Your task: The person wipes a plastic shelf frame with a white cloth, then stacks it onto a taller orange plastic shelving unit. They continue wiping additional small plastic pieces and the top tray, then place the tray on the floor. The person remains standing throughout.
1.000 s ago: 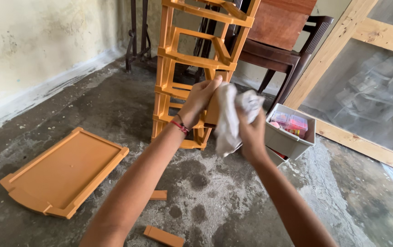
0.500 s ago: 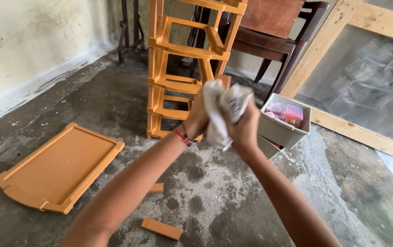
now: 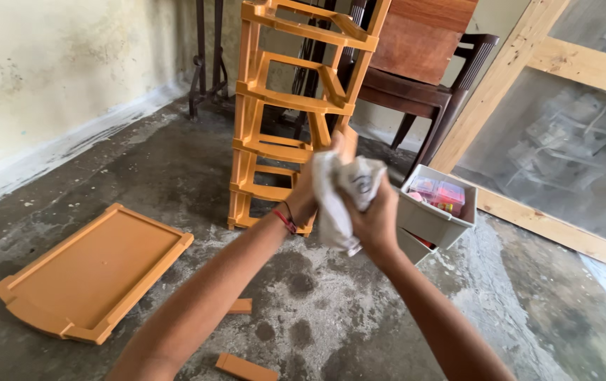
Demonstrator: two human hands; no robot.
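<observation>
Setting: Bare, stained concrete floor [image 3: 331,310] beside a scuffed pale wall [image 3: 56,63].
Hands: two, raised together in mid-frame; left hand [image 3: 310,194] and right hand [image 3: 373,215] both closed around one crumpled white cloth [image 3: 338,197], held above the floor just in front of the rack.
Wrist: one red band [image 3: 285,221] on the left arm.
Rack: one tall orange plastic frame [image 3: 289,106], upright, four open tiers visible.
Tray: one flat orange panel [image 3: 95,268] lying on the floor at left, well apart from the rack.
Loose pieces: two small orange strips [image 3: 245,367] on the floor near the arms.
Drawer: one grey bin [image 3: 433,212] holding pink items, right of the hands.
Chair: one dark wooden chair [image 3: 423,92] behind.
</observation>
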